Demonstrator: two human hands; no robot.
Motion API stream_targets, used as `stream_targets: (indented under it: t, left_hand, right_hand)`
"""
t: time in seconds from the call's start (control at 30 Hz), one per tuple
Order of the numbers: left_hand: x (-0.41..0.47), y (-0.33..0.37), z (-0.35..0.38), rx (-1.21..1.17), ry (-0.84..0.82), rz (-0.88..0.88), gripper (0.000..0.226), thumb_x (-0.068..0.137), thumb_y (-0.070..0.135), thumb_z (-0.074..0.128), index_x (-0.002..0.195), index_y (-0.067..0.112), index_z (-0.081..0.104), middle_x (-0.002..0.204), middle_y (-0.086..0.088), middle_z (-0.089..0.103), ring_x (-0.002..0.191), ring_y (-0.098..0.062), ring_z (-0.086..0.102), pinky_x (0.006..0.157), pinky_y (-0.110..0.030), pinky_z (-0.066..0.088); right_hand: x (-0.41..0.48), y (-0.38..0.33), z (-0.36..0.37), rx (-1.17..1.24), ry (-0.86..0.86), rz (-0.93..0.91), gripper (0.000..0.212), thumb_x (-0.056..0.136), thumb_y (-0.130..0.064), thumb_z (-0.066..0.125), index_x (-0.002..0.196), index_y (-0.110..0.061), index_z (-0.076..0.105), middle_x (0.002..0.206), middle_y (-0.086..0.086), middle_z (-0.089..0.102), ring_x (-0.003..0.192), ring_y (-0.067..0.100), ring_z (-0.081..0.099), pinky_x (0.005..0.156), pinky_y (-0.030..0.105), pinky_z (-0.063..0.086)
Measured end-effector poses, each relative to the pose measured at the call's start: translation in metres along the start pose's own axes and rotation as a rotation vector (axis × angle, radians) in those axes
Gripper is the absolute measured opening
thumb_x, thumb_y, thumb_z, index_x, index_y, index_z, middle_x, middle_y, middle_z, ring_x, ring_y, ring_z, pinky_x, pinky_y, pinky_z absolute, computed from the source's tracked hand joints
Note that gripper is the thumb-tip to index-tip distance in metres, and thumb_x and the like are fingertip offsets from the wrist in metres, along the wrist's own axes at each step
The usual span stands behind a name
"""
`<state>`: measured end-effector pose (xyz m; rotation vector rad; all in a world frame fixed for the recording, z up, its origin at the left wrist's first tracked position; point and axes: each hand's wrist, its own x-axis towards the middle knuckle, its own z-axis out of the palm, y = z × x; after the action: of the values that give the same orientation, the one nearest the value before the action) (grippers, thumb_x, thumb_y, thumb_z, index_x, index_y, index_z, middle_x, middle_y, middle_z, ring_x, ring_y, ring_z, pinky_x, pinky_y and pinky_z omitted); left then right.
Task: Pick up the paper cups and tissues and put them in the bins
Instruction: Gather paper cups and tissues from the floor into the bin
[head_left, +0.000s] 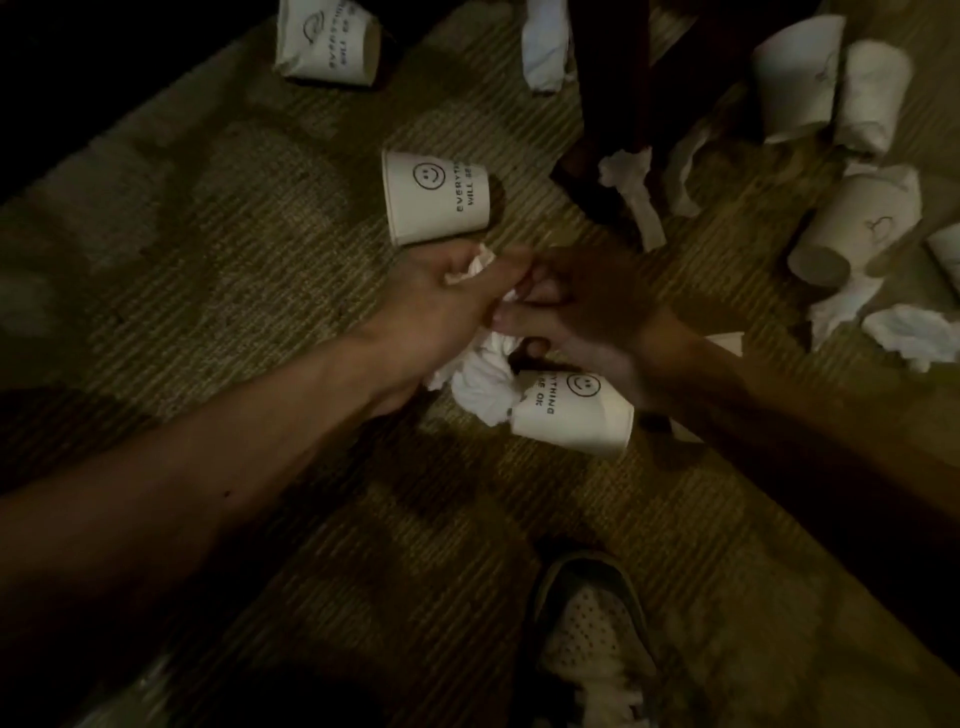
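Gathering step in hand, with much left to do and no bins in view. Left hand (457, 296) curled round a crumpled tissue (475, 266), low over the carpet (234, 260). Right hand (587, 312) reaching left to meet it, fingertips (511, 316) at that tissue; cannot tell whether pinching or merely touching. Just below both, a larger tissue wad (483, 387) touching the narrow end of the near cup (571, 410). Near cup on its side, long axis left to right, rim rightward. Far cup (436, 195) just beyond the left hand, likewise on its side, rim leftward. More cups (857, 223) and loose tissues (909, 332) far right. Next, probably: bunch the tissue into one hand, free the other for a cup.
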<state>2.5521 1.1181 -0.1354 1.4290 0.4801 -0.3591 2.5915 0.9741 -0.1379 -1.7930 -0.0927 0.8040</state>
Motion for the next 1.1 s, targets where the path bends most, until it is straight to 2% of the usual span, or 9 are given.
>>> stream_targets:
  t: [0.17,0.23,0.3,0.37,0.47,0.53,0.77,0.9,1.1]
  left_hand:
    - [-0.003,0.0,-0.021,0.088,0.054,-0.02,0.016,0.085,0.032,0.072,0.085,0.015,0.07,0.08,0.002,0.076,0.08,-0.011,0.073,0.067,-0.023,0.058]
    - [-0.002,0.001,-0.03,0.122,0.109,-0.007,0.015,0.083,0.029,0.075,0.082,0.015,0.07,0.072,0.004,0.074,0.069,-0.007,0.071,0.056,-0.018,0.055]
    - [-0.002,0.001,-0.038,0.14,0.159,-0.019,0.019,0.082,0.026,0.077,0.088,0.009,0.07,0.076,0.0,0.074,0.067,-0.007,0.069,0.054,-0.019,0.055]
    - [-0.001,-0.001,-0.045,0.138,0.188,-0.032,0.015,0.081,0.022,0.078,0.086,0.011,0.069,0.079,-0.001,0.072,0.066,-0.005,0.067,0.054,-0.017,0.053]
    - [0.0,-0.003,-0.052,0.173,0.199,-0.039,0.008,0.082,0.016,0.076,0.082,0.015,0.068,0.08,0.001,0.069,0.063,0.001,0.063,0.052,-0.012,0.048]
    - [0.001,-0.003,-0.057,0.207,0.2,-0.048,0.006,0.083,0.014,0.075,0.087,0.014,0.07,0.086,-0.002,0.07,0.071,-0.003,0.064,0.055,-0.012,0.05]
    - [-0.008,0.005,-0.072,0.3,0.218,-0.015,0.015,0.086,0.011,0.072,0.075,0.017,0.065,0.079,-0.001,0.064,0.074,-0.009,0.06,0.059,-0.015,0.05]
    - [-0.023,0.033,-0.094,0.503,0.193,0.042,0.007,0.085,0.019,0.074,0.086,0.015,0.068,0.078,0.003,0.063,0.071,-0.004,0.058,0.055,-0.01,0.048]
    - [-0.098,0.086,-0.147,0.817,0.119,0.187,0.009,0.085,0.029,0.073,0.079,0.024,0.07,0.075,0.013,0.065,0.066,0.007,0.06,0.054,-0.006,0.046]
  right_hand:
    - [0.011,-0.018,-0.004,-0.039,-0.186,0.083,0.006,0.08,-0.015,0.075,0.081,-0.02,0.072,0.079,0.0,0.076,0.074,0.013,0.073,0.071,0.03,0.06]
    - [0.025,-0.024,-0.009,-0.203,-0.192,0.032,0.009,0.085,-0.016,0.071,0.08,-0.023,0.07,0.071,-0.003,0.074,0.067,0.006,0.07,0.061,0.02,0.057]
    - [0.042,-0.028,-0.007,-0.438,0.027,-0.155,0.005,0.085,-0.018,0.071,0.087,-0.023,0.07,0.068,-0.012,0.065,0.063,-0.005,0.062,0.056,0.008,0.046]
    - [0.06,-0.032,-0.001,-0.65,0.18,-0.355,0.031,0.081,-0.024,0.074,0.11,-0.016,0.066,0.091,-0.011,0.062,0.083,-0.002,0.058,0.072,0.013,0.046]
    - [0.085,-0.027,0.007,-0.983,0.072,-0.449,0.071,0.078,-0.036,0.074,0.14,-0.014,0.045,0.14,0.008,0.047,0.129,0.025,0.042,0.107,0.037,0.035]
    - [0.091,-0.018,0.012,-1.067,0.01,-0.439,0.078,0.08,-0.033,0.073,0.147,-0.016,0.035,0.151,0.007,0.035,0.138,0.028,0.03,0.114,0.035,0.022]
    - [0.094,-0.004,0.015,-1.209,0.267,-0.428,0.068,0.081,-0.027,0.072,0.14,-0.016,0.038,0.14,0.014,0.041,0.128,0.035,0.037,0.105,0.048,0.034]
    - [0.094,-0.01,0.026,-0.937,0.3,-0.262,0.061,0.083,-0.025,0.071,0.135,-0.019,0.041,0.138,0.011,0.04,0.126,0.031,0.04,0.102,0.043,0.035]
    - [0.039,-0.06,0.072,-0.401,0.1,-0.435,0.025,0.084,-0.038,0.069,0.104,-0.036,0.054,0.093,-0.016,0.058,0.074,-0.007,0.059,0.055,0.009,0.044]
